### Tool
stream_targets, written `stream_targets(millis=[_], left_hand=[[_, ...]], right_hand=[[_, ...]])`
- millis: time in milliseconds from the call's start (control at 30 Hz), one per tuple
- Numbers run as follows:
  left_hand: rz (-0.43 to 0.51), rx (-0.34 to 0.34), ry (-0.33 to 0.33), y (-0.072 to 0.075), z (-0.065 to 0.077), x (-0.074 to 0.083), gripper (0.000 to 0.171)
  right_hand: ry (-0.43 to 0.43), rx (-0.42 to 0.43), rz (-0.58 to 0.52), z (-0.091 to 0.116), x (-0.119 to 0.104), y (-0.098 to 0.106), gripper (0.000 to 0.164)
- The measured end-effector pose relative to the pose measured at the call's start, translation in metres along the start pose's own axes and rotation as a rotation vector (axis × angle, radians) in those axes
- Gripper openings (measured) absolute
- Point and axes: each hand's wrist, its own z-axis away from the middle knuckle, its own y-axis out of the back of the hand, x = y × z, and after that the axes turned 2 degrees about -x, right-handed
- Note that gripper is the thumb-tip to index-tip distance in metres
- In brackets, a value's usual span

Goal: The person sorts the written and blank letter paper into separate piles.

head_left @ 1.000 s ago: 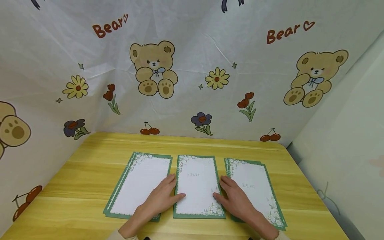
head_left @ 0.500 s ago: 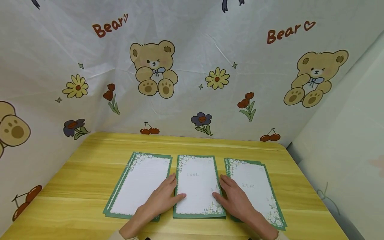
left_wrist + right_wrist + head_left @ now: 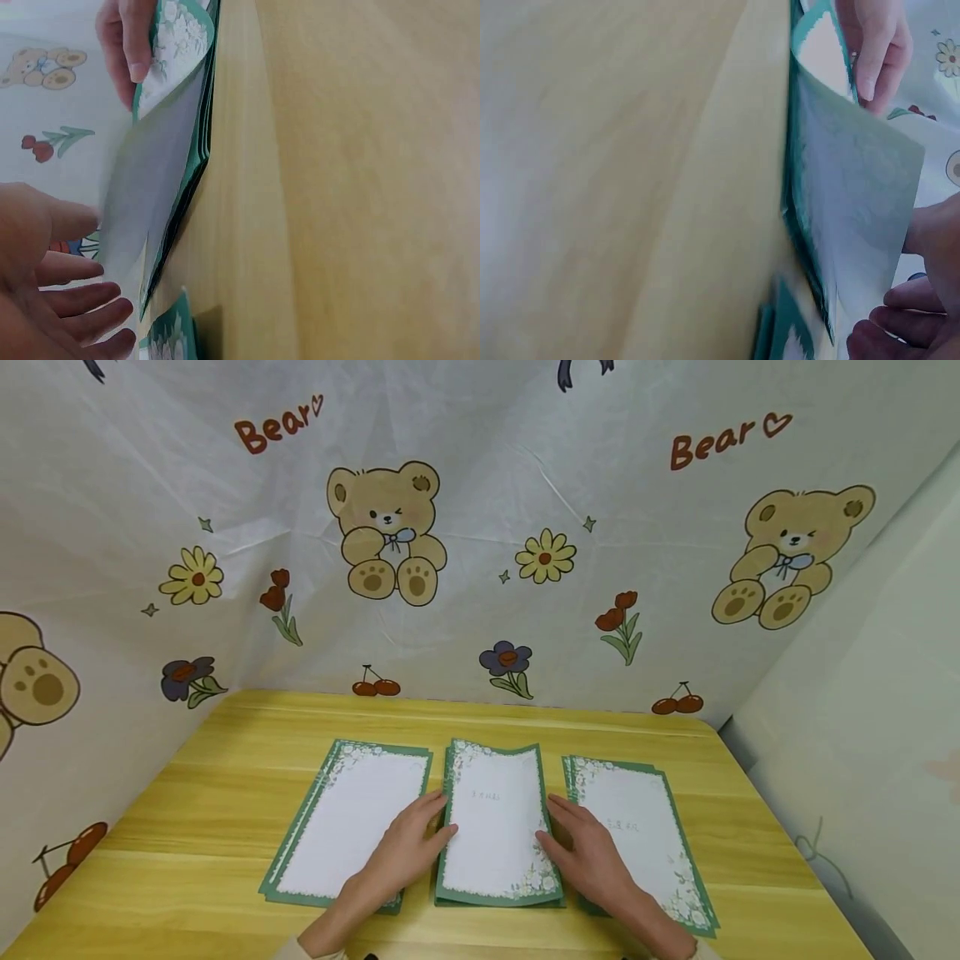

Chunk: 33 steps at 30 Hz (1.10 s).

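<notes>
In the head view, the top sheet (image 3: 497, 827) of the middle stack of green-bordered, flower-printed paper is bowed, with its sides raised. Its pale underside faces the camera in both wrist views. My left hand (image 3: 411, 843) touches the sheet's left edge, its fingers extended and its thumb tip at the edge. Opposite it, my right hand (image 3: 587, 847) touches the right edge, fingers extended and thumb along the border. Some of the right fingers (image 3: 900, 315) show below the sheet in the right wrist view. A short handwritten line marks the sheet's upper half.
Another paper stack (image 3: 345, 827) lies to the left, partly under my left forearm. A third stack (image 3: 651, 835), also bearing handwriting, lies right, beneath my right hand. The wood-grain table (image 3: 225, 793) meets a bear-print cloth (image 3: 465, 635) at its back edge.
The middle stack's top sheet, flat before, has risen and bowed, shifting slightly away from me. Both thumbs have moved a little outward and up the sheet's edges. The side stacks stay put.
</notes>
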Motion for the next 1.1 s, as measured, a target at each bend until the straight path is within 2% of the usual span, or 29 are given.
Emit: stream_targets(millis=[233, 400, 633, 900, 1000, 1100], left_hand=[[0.074, 0.072, -0.026, 0.000, -0.002, 0.002, 0.040], [0.153, 0.095, -0.034, 0.001, -0.002, -0.001, 0.036], [0.245, 0.106, -0.033, 0.002, -0.001, -0.004, 0.033], [0.275, 0.179, 0.013, 0.007, -0.004, -0.002, 0.028], [0.290, 0.204, 0.011, 0.009, -0.004, -0.002, 0.027], [0.356, 0.208, 0.019, 0.011, -0.003, -0.001, 0.028]], right_hand=[[-0.105, -0.020, -0.346, -0.001, -0.001, 0.001, 0.046], [-0.181, -0.048, -0.495, -0.001, -0.001, 0.005, 0.042], [-0.325, -0.044, -0.634, -0.002, -0.002, 0.007, 0.039], [-0.395, 0.002, -0.749, -0.005, 0.001, 0.011, 0.039], [-0.415, 0.010, -0.765, -0.005, 0.001, 0.013, 0.039], [-0.421, 0.008, -0.771, -0.006, 0.001, 0.015, 0.040]])
